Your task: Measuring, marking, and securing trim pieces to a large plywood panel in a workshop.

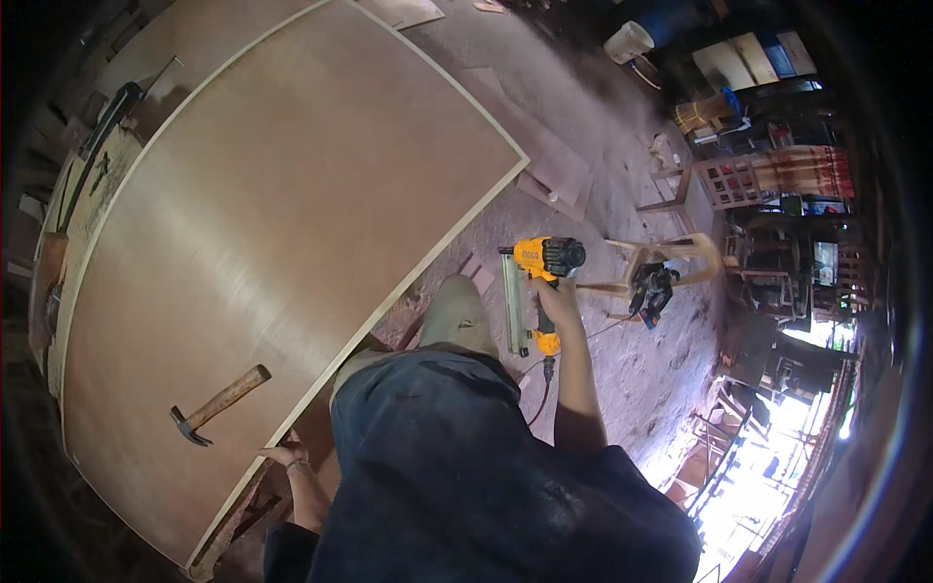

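My right hand point(556, 303) is wrapped round the grip of a yellow and black pneumatic nail gun point(536, 255), held upright off to the right of my knee. A hose runs down from the base of its handle. At the near edge of a large brown plywood panel point(292, 194) with pale edge strips, my left hand point(287, 453) grips the rim, one finger lying over the top and the others partly hidden below. A claw hammer point(222, 403) with a wooden handle lies on the panel, close to that hand.
A hand saw point(112, 117) rests beyond the panel's left edge. On the dusty floor to the right, a wooden stool point(695, 257) bears a dark power tool point(653, 290). Farther off are a wooden chair point(724, 185) and a white bucket point(629, 41). Thin boards point(559, 175) lie by the panel's corner.
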A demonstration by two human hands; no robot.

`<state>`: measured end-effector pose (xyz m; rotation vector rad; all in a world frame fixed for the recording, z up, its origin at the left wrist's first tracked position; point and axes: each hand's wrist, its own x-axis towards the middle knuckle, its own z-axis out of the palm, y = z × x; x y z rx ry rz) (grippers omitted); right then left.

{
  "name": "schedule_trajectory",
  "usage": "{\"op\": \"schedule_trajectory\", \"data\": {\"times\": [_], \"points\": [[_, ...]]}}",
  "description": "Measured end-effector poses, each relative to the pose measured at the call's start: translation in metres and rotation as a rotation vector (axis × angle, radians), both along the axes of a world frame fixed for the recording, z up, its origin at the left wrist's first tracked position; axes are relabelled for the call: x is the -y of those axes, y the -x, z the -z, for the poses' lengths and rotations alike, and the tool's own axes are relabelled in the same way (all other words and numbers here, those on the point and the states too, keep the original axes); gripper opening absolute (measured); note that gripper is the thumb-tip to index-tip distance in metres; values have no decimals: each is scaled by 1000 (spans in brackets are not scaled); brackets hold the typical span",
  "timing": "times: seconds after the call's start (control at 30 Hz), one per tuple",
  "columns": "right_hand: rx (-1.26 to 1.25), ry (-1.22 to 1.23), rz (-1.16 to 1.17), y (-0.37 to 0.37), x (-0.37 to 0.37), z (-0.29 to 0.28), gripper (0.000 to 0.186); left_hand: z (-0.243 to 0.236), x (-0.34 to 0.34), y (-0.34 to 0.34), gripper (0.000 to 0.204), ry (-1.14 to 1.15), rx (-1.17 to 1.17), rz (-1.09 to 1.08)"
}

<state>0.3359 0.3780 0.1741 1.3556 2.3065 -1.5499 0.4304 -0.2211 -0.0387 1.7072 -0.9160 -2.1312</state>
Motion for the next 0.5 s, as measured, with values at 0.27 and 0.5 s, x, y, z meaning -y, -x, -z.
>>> {"op": "schedule_trajectory", "data": {"times": [0.27, 0.5], "points": [[7, -83, -179, 75, -136, 37, 16, -42, -155, 35, 66, -82, -177, 233], [-17, 131, -236, 146, -205, 33, 18, -39, -294, 139, 70, -133, -45, 401]]}}
